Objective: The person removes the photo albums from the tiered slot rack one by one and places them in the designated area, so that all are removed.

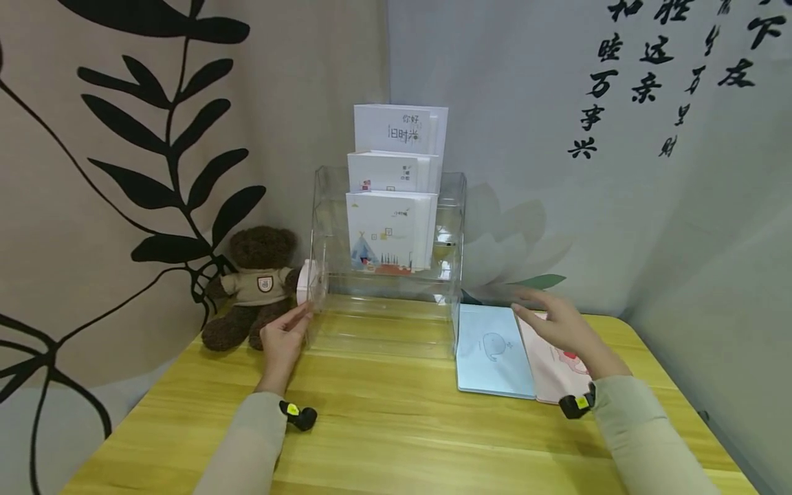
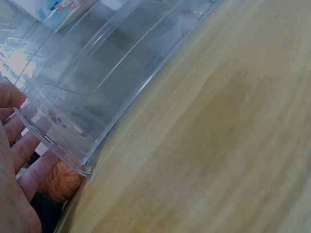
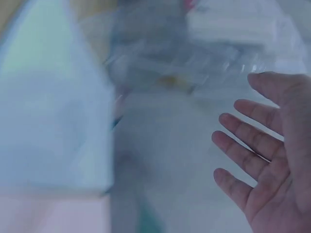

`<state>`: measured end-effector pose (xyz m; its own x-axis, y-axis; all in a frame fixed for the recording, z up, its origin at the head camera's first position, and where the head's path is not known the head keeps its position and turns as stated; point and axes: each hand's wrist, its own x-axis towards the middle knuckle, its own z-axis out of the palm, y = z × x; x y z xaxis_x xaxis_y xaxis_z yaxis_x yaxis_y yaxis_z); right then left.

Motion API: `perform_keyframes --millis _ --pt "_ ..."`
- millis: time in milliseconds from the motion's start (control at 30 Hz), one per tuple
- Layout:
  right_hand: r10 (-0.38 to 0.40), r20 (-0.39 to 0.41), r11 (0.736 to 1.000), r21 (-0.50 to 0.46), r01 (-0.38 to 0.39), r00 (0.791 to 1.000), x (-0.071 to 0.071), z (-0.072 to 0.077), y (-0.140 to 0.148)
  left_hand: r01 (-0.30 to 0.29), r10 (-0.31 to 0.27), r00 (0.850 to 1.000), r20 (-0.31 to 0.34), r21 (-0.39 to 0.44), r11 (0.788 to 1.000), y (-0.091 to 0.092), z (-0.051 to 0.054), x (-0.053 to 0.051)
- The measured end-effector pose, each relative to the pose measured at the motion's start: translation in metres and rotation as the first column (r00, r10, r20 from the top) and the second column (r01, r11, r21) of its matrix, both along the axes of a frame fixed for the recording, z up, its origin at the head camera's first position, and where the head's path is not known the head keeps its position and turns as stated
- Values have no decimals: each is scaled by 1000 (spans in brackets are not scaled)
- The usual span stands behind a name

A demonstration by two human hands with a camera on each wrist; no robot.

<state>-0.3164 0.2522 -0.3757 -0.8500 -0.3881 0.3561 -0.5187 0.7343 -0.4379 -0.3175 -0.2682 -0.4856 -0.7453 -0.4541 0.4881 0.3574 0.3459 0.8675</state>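
Observation:
A clear plastic tiered rack [image 1: 386, 326] stands on the table, with white booklets [image 1: 390, 230] on its upper tiers. My left hand [image 1: 286, 338] grips the rack's left side edge. In the left wrist view the thumb [image 2: 10, 95] lies on one side of that edge and the fingers [image 2: 36, 172] on the other. Over the pink notebook [image 1: 557, 350], to the right of the rack, hovers my right hand [image 1: 559, 326]. Its fingers are spread and hold nothing, as the right wrist view confirms. A light blue notebook [image 1: 495, 350] lies beside the pink one, nearer the rack.
A brown teddy bear [image 1: 256, 289] in a cream shirt sits left of the rack. Close to its arm is a white object [image 1: 304, 282], partly behind the rack. An orange yarn ball [image 2: 62, 180] shows behind my left fingers. Printed curtains [image 1: 532, 137] hang behind the yellow wooden table [image 1: 396, 426].

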Motion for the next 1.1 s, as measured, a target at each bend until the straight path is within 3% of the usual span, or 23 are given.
perform_keyframes --millis 133,233,333,433,667,833,967,1100 --pt "157 -84 988 20 -155 984 -19 47 -45 -3 3 1000 -24 -14 1000 0 -2 -1" --pt "262 -175 965 68 -254 949 -30 77 -78 16 -17 999 -40 -12 1000 0 -5 -1" --pt "325 -251 945 107 -308 912 -41 101 -108 32 -33 998 -47 -3 999 1 -5 -1" --pt "340 -299 940 127 -316 891 -48 119 -133 39 -38 998 -55 14 999 0 -4 0" --pt "256 -299 962 173 -211 919 -60 144 -170 49 -48 999 -24 21 999 0 -3 1" --pt "230 -293 958 235 -163 928 -71 154 -185 48 -48 998 -45 3 999 1 -3 0" --pt "178 -260 957 269 -106 949 -80 158 -197 45 -46 998 -54 -11 999 -1 -3 -1" --pt "129 -228 961 269 -65 965 -84 151 -208 43 -43 998 -45 5 999 -3 -4 -1"
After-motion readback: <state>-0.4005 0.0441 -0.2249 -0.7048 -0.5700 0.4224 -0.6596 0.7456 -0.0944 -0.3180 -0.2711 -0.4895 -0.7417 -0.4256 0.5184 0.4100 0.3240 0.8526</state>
